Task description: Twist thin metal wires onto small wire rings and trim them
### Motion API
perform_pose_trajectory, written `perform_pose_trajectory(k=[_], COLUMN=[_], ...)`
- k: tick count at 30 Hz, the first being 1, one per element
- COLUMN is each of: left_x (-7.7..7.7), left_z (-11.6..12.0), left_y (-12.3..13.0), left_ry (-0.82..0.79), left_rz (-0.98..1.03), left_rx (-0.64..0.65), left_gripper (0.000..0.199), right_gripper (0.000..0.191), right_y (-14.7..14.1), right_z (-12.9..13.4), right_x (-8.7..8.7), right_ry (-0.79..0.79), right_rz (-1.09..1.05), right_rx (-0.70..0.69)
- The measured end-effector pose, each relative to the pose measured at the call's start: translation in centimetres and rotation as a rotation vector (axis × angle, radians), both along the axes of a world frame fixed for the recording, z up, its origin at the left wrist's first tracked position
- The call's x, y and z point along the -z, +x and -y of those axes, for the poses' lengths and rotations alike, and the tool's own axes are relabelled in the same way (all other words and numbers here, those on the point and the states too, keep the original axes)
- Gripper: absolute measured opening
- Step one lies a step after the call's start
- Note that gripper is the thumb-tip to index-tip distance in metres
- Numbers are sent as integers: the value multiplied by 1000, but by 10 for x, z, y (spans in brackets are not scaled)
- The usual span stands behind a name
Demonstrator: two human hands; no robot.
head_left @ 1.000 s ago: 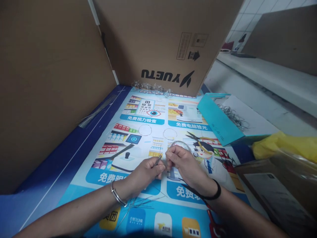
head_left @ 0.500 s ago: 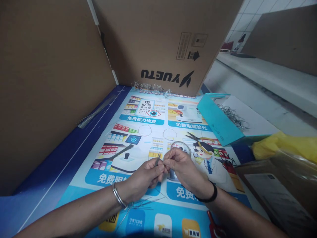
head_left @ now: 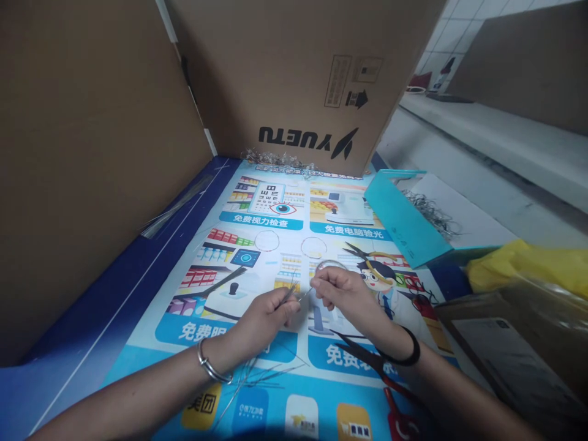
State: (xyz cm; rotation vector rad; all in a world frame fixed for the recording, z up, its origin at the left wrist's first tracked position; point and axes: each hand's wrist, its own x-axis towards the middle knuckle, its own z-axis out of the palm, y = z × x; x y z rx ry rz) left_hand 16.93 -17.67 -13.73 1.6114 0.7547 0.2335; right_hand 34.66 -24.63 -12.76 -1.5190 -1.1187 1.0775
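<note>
My left hand (head_left: 264,318) is closed in a pinch around several thin wires (head_left: 291,288) that stick up past its fingertips. To its right, my right hand (head_left: 342,291) pinches the end of a fine wire (head_left: 307,294) stretched between the two hands. More loose wires (head_left: 257,376) lie on the printed mat below my left wrist. Red-handled scissors (head_left: 372,361) rest partly under my right forearm. Beyond my right hand lie pliers (head_left: 362,251) with yellowish handles, partly covered by nothing but close to a round coil (head_left: 331,264). Two thin rings, one left (head_left: 267,241) and one right (head_left: 314,247), lie flat farther up.
A turquoise box (head_left: 408,214) at right holds a tangle of wire pieces (head_left: 434,211). Cardboard panels (head_left: 294,73) stand at the back and left, with small clear pieces (head_left: 280,160) along the base. A yellow bag (head_left: 523,266) and a parcel (head_left: 505,343) sit at right.
My hands have drawn apart, the right one moving up and right, so the wire between them now shows. The scissors under my right forearm have come into fuller view.
</note>
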Motion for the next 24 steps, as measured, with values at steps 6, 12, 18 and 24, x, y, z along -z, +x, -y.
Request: perform_pose_trajectory(k=[6,12,18,24], left_x=[-2,3,3,3], left_z=[-3,-6,-11,-14], left_y=[-3,-6,-8,-7], left_ry=[34,76,116,83], left_rz=[18,107,9,-36], left_rx=[63,81,97,71], left_gripper=[24,22,23,22], right_gripper=[23,21,11,18], right_y=[1,-3,5,0], right_z=[0,1,1,5], right_x=[2,5,1,3], right_ry=[10,52,119,538], right_rz=[-151,-405,205,1017], right_rx=[-17,38,-23,-199])
